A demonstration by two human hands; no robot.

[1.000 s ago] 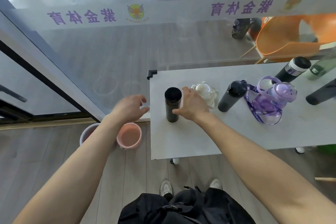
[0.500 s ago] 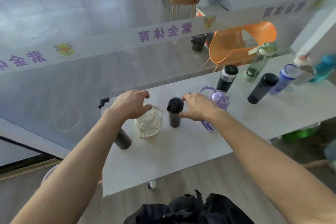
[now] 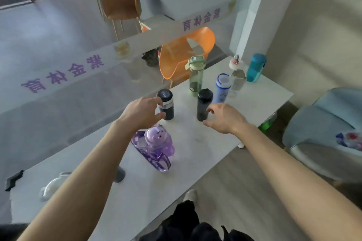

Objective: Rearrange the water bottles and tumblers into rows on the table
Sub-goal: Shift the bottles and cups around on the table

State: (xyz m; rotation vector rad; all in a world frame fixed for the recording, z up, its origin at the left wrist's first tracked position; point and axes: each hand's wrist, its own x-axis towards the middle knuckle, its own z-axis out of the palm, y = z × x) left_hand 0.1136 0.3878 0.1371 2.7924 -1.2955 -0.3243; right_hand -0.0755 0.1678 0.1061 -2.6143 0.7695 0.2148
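Note:
My left hand (image 3: 143, 113) is spread at the left side of a black tumbler with a white band (image 3: 166, 103), thumb and index fingertips at its wall. Just right of a dark bottle with a black cap (image 3: 203, 103), my right hand (image 3: 225, 117) is cupped with its fingers apart, fingertips at the bottle's lower part. Both vessels stand upright on the white table (image 3: 156, 191). A purple bottle with a strap (image 3: 156, 141) sits nearer me. Behind stand a green bottle (image 3: 195, 74), a blue-and-white bottle (image 3: 222, 88), a clear tumbler (image 3: 238, 79) and a teal bottle (image 3: 255, 67).
A clear jug (image 3: 52, 184) and a dark bottle (image 3: 120, 175), mostly hidden by my left forearm, are at the table's left end. A small white bottle (image 3: 236, 62) stands at the far corner. A glass wall runs along the far edge; a blue armchair (image 3: 323, 123) is right.
My view has swung right along the table. Both hands left the clear jug and black-capped bottle and moved to the banded tumbler and the dark bottle.

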